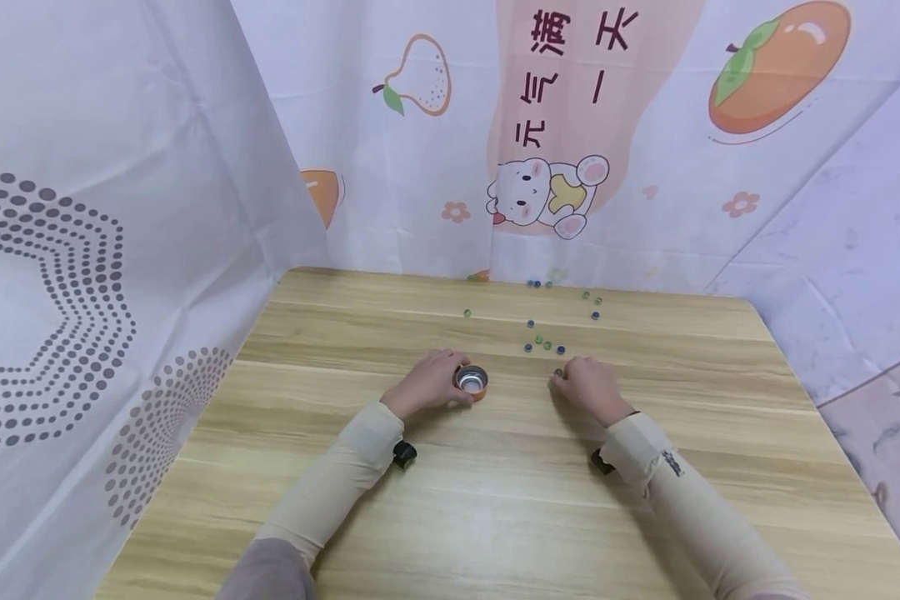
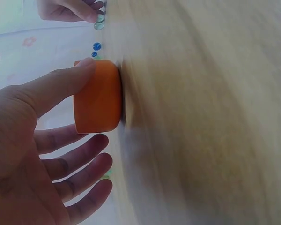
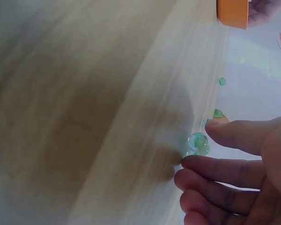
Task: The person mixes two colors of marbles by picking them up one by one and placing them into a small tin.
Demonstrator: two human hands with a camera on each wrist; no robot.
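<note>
Because a marble rolls at the lightest nudge, I want the pinch on this one low and square. Just right of centre in the head view, the right hand [image 1: 592, 387] has its thumb [image 3: 234, 135] and forefinger [image 3: 220, 171] set either side of a clear marble [image 3: 197, 141], in the lower right of the right wrist view. I see no firm squeeze on the glass, so I take that hand as relaxed around it, not yet gripping. I would bring both tips in evenly at the marble's widest part; a push from one side could send it into the blue marble [image 1: 561, 350] just above it in the head view. Another round edge shows behind it in the right wrist view, and I cannot tell whether the two touch, so lifting straight up beats dragging.

Near the middle of the head view, the left hand [image 1: 431, 383] grips the orange cup [image 2: 98, 98] between thumb and finger, mouth upward, on or just above the counter [image 1: 495, 517]. I judge a light, level hold is enough there, with its loose fingers well apart from the marbles.
</note>
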